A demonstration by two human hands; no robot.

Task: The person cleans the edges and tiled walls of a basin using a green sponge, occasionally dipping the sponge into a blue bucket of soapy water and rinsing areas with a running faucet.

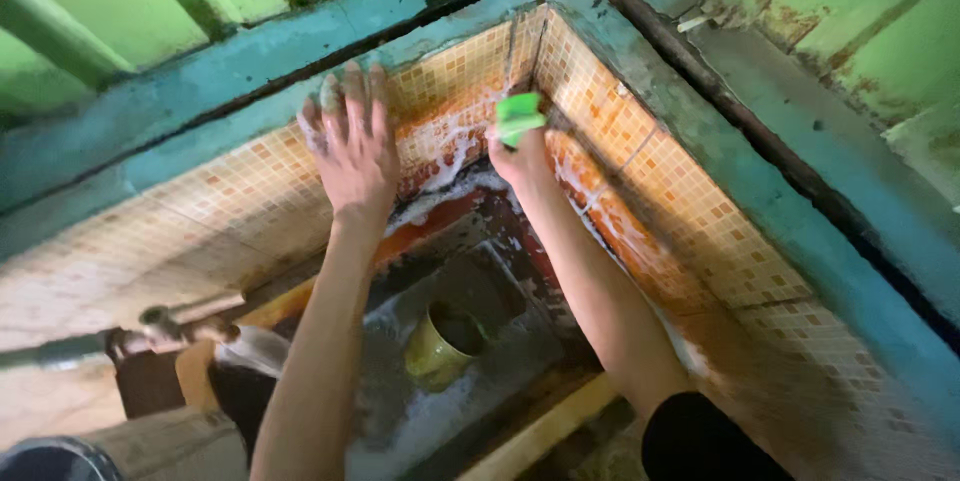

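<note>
A stained orange mosaic-tiled wall (250, 176) streaked with white soap foam (455, 156) fills the corner. The left hand (350, 146) lies flat, fingers spread, against it. The right hand (520, 153) grips a green sponge (519, 117) at the tiled corner.

Bright green sponge (519, 118), small and blocky, pressed against the orange mosaic-tiled wall (250, 181) close to the inner corner, tiles stained rust-brown and streaked with white soapy foam, wet suds trailing down below the sponge
</note>
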